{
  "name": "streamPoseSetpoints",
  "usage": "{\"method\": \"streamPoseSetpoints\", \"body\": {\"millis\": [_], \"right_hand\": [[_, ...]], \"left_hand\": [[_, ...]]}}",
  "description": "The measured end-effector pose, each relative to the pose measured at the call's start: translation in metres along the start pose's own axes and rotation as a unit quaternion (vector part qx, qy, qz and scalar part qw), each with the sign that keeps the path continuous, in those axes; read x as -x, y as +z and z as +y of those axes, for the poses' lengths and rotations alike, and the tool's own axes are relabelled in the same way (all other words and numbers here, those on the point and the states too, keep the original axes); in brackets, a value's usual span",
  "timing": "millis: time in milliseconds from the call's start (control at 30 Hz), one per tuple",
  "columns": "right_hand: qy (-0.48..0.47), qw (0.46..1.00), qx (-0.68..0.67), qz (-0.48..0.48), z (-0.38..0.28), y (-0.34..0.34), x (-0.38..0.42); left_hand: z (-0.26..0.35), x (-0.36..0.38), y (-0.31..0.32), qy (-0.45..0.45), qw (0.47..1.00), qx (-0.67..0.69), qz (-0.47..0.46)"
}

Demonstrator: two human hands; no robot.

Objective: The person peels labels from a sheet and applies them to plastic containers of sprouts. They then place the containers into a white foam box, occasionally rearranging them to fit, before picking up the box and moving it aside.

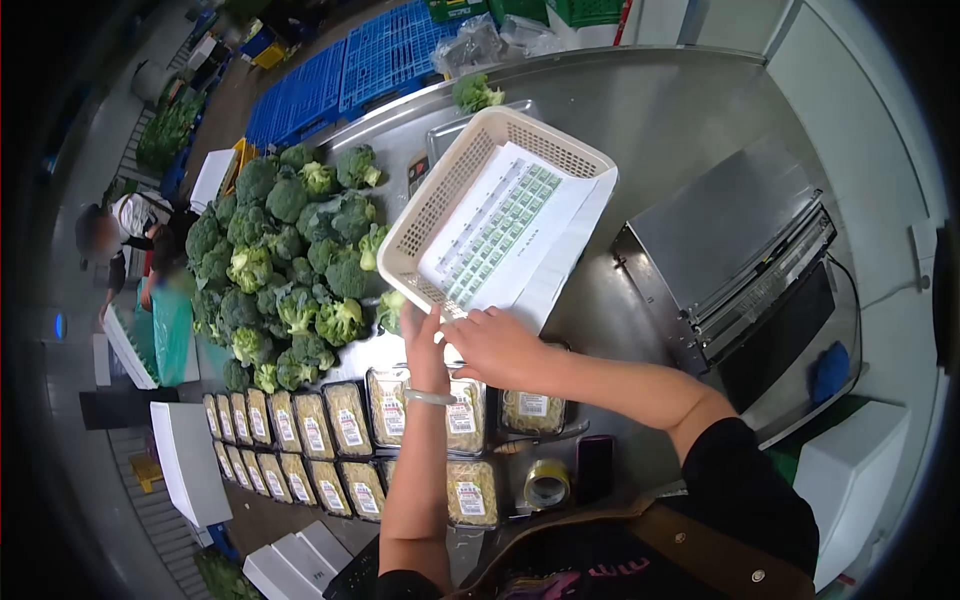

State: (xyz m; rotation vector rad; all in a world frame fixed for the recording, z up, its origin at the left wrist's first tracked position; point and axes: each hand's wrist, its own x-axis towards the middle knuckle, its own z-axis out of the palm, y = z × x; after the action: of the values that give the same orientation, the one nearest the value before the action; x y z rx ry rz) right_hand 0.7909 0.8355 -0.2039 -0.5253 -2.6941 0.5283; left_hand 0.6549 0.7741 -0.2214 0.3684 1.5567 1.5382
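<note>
My left hand (426, 345), with a pale bangle (430, 397) at its wrist, is at the near corner of a beige plastic basket (402, 245). Its fingers look pinched together. Right beside it, my right hand (495, 348) has its fingers bent in, close to the basket's near rim. Whatever lies between the fingertips is hidden or too small to name. Inside the basket are sheets of green-and-white labels (505, 235), overhanging its right side. Below my hands stand rows of packed trays (350, 425) with white labels, partly covered by my left forearm.
Broccoli heads (290, 260) are heaped left of the basket. A metal machine (725, 240) stands to the right. Near me lie a tape roll (547, 484), a phone (595, 467) and a knife (545, 440). A co-worker (135, 225) bends over a box at far left.
</note>
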Motion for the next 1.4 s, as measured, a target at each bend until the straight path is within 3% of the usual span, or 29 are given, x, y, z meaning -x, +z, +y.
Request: {"method": "streamPoseSetpoints", "body": {"millis": [67, 100, 133, 200, 267, 367, 500, 600, 700, 767, 800, 900, 1100, 1200, 1333, 1400], "right_hand": [[-0.062, 0.992, -0.104, 0.041, 0.011, -0.044, 0.003], [-0.049, 0.993, -0.086, 0.068, 0.03, -0.049, 0.007], [-0.036, 0.993, -0.067, 0.094, 0.052, -0.055, 0.01], [0.055, 0.993, -0.047, 0.098, 0.09, -0.079, 0.009], [0.083, 0.996, 0.006, 0.027, 0.117, -0.087, 0.014], [0.086, 0.995, -0.029, 0.029, 0.12, -0.083, 0.021], [0.096, 0.991, -0.082, 0.049, 0.112, -0.08, 0.034], [0.089, 0.986, -0.103, 0.092, 0.11, -0.078, 0.042], [0.092, 0.976, -0.125, 0.15, 0.105, -0.08, 0.044], [0.1, 0.964, -0.149, 0.196, 0.1, -0.079, 0.044], [0.106, 0.958, -0.167, 0.208, 0.098, -0.077, 0.044], [0.139, 0.936, -0.231, 0.226, 0.083, -0.072, 0.043], [0.253, 0.856, -0.42, 0.163, 0.05, -0.065, 0.036], [0.228, 0.864, -0.384, 0.233, 0.035, -0.061, 0.037], [0.126, 0.922, -0.22, 0.292, 0.027, -0.049, 0.046], [0.034, 0.956, -0.058, 0.287, 0.027, -0.047, 0.048]], "left_hand": [[0.005, -0.009, -0.005, 0.066, 0.989, -0.041, 0.126], [0.004, -0.016, -0.015, 0.172, 0.955, -0.187, 0.155], [0.01, -0.021, -0.014, 0.285, 0.878, -0.34, 0.18], [0.024, -0.039, -0.009, 0.343, 0.821, -0.455, 0.043], [0.021, -0.061, 0.013, 0.41, 0.736, -0.534, -0.074], [0.009, -0.09, 0.042, 0.281, 0.664, -0.678, -0.145], [0.005, -0.109, 0.059, 0.245, 0.58, -0.76, -0.164], [0.008, -0.116, 0.057, 0.208, 0.638, -0.729, -0.136], [0.023, -0.116, 0.038, 0.187, 0.83, -0.509, -0.131], [0.042, -0.103, 0.033, 0.062, 0.935, -0.304, -0.171], [0.053, -0.094, 0.033, -0.001, 0.963, -0.194, -0.185], [0.068, -0.056, 0.035, -0.043, 0.977, -0.102, -0.183], [0.067, -0.001, 0.035, -0.058, 0.977, -0.074, -0.193], [0.07, 0.019, 0.03, -0.075, 0.971, -0.067, -0.215], [0.067, 0.041, 0.015, -0.073, 0.974, -0.033, -0.213], [0.065, 0.052, 0.007, -0.075, 0.975, -0.024, -0.206]]}}
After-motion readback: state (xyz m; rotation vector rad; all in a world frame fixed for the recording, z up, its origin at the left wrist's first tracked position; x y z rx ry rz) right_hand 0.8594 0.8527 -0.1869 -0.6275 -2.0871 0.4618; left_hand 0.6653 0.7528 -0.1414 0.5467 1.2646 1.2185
